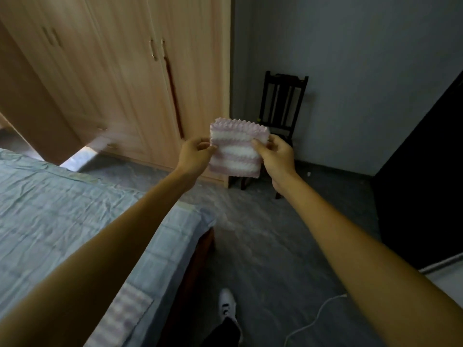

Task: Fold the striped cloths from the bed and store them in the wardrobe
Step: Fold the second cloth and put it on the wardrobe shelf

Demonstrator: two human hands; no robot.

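I hold a folded pink-and-white striped cloth (236, 149) out in front of me at arm's length. My left hand (194, 154) pinches its left edge and my right hand (276, 156) grips its right edge. Another striped cloth (124, 315) lies flat on the bed (62, 209) near its lower corner, partly hidden by my left forearm. The light wooden wardrobe (140, 78) stands ahead on the left, one door (32, 106) swung open at the far left, the nearer doors closed.
A dark wooden chair (281, 103) stands against the grey wall right of the wardrobe. A white cable (318, 319) trails on the floor at lower right. A dark panel (426, 171) fills the right side. My white shoe (228, 304) is on the floor beside the bed.
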